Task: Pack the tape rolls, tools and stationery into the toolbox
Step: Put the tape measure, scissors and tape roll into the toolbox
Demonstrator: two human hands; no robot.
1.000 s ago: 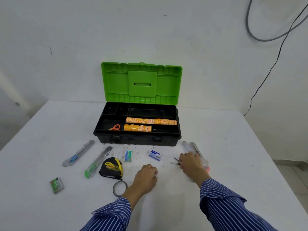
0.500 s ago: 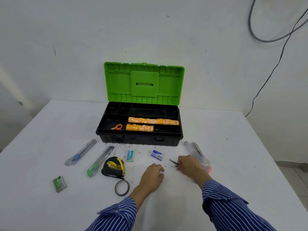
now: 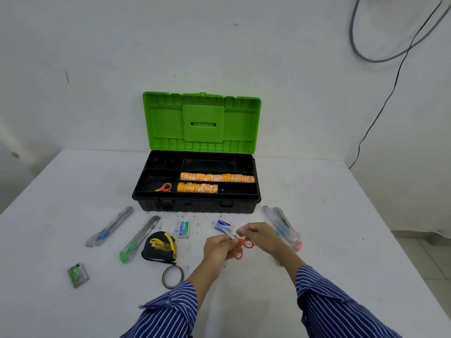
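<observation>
both hands meet above the white table [image 3: 317, 215], in front of the toolbox [image 3: 195, 206]. the left hand [image 3: 218, 247] has its fingers curled round a small pair of red-handled scissors [image 3: 241, 247]; the handle loops show just right of those fingers, and the metal blades run up and left past the fingertips. the right hand [image 3: 262, 234] pinches toward the same scissors with thumb and forefinger, its tips right beside the left fingertips, though whether it truly grips the blades or only touches them cannot be told.

just beyond the fingertips lies a small blue and white box [image 3: 224, 225]. left of the left hand sit a green staple box [image 3: 184, 228], a black and yellow tape measure [image 3: 159, 246] and, nearer the sleeve, a thin roll of tape [image 3: 172, 276]. further left lie a green-ended cutter [image 3: 139, 239], a blue-slider cutter [image 3: 109, 226] and a small green packet [image 3: 77, 274]. right of the right hand, partly behind it, lie two clear cutters [image 3: 283, 225].

beyond both hands the toolbox stands open, its green lid [image 3: 201, 121] upright. in its black tray lie two rows of orange tape rolls [image 3: 217, 178] and an orange pair of scissors [image 3: 164, 187].
</observation>
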